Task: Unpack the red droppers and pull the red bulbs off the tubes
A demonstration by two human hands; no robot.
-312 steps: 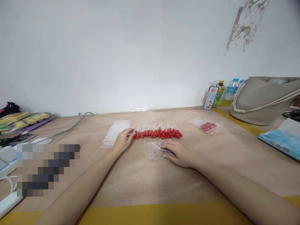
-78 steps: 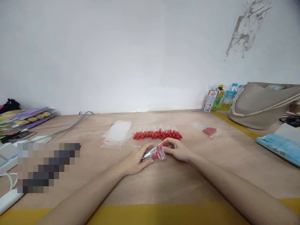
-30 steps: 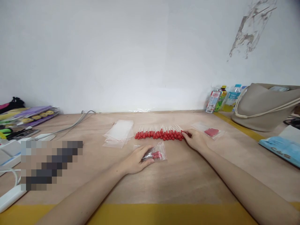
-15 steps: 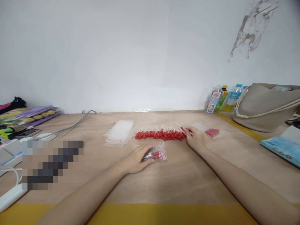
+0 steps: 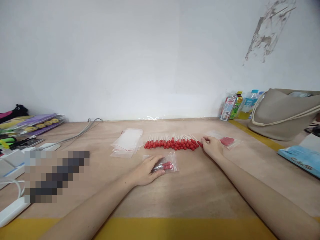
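My left hand [image 5: 147, 170] curves around a small clear zip bag [image 5: 175, 166] with red pieces inside, lying on the table. Its thumb is on the near side and its fingers are on the far side. Beyond it, a row of pale sticks with red tips [image 5: 171, 143] lies side by side, red ends toward me. At the row's right end my right hand [image 5: 212, 146] is closed in a pinch on a red-tipped stick [image 5: 200, 144], whose pale part is hidden by the fingers. Behind that hand lies another clear bag [image 5: 233, 144] with red pieces.
A stack of flat clear bags [image 5: 128, 141] lies left of the row. Power strips [image 5: 15, 163], a cable [image 5: 80, 133] and packaged items [image 5: 41, 123] are at left. At right stand a carton [image 5: 228, 108], bottles [image 5: 248, 107], a grey drawstring bag [image 5: 282, 113] and a blue packet [image 5: 300, 160].
My right hand has shifted slightly to the right, away from the row's end, with the red tip at its fingers. My left hand and its bag have stayed in place.
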